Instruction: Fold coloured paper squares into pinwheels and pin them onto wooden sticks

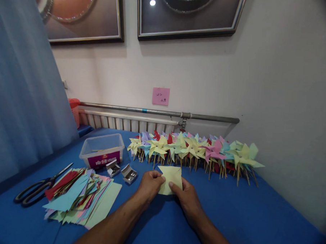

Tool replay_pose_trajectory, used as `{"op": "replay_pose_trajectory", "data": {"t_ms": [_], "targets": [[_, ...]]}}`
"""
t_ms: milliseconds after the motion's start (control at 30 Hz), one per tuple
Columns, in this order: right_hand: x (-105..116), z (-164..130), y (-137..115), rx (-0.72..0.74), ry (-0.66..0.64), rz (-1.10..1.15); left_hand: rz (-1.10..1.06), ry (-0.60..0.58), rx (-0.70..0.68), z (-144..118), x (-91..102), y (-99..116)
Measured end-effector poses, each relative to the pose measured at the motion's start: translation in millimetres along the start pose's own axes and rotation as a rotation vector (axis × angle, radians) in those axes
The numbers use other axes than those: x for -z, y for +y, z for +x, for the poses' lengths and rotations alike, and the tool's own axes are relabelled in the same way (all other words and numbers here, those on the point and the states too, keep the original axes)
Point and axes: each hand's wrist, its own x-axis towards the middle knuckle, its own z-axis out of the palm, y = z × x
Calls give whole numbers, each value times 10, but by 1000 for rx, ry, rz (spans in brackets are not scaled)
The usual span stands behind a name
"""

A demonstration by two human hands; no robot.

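Note:
A pale yellow square of paper (pixel 171 172), with slits near its corners, is held just above the blue table. My left hand (pixel 150 186) pinches its left edge between thumb and fingers. On the opposite side, my right hand (pixel 186 196) grips the paper, thumb on top and fingers behind. Left of my hands stand two small open boxes of metal pins, one nearer (pixel 129 174) and one farther (pixel 112 168). Beside my left forearm lies a pile of coloured paper sheets (pixel 105 202), some cut.
Many finished paper pinwheels (pixel 191 148) on sticks line the back of the blue table (pixel 229 218). A clear plastic tub (pixel 102 150) holds a few sticks. Black-handled scissors (pixel 41 188) lie far left. A pipe (pixel 131 109) and radiator run along the wall; a blue curtain (pixel 27 76) hangs left.

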Motion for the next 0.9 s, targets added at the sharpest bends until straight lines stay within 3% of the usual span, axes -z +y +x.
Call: {"op": "replay_pose_trajectory", "data": {"t_ms": [433,700,900], "targets": [[-8,-28,-21,29,22,-14,-10,8,16,-55,-37,69],[-9,-12,6,35,37,-44,-118,-44,20,-78,-41,65],[-37,-20,-6,30,30,-54,-170,-15,26,-100,-62,61]]}}
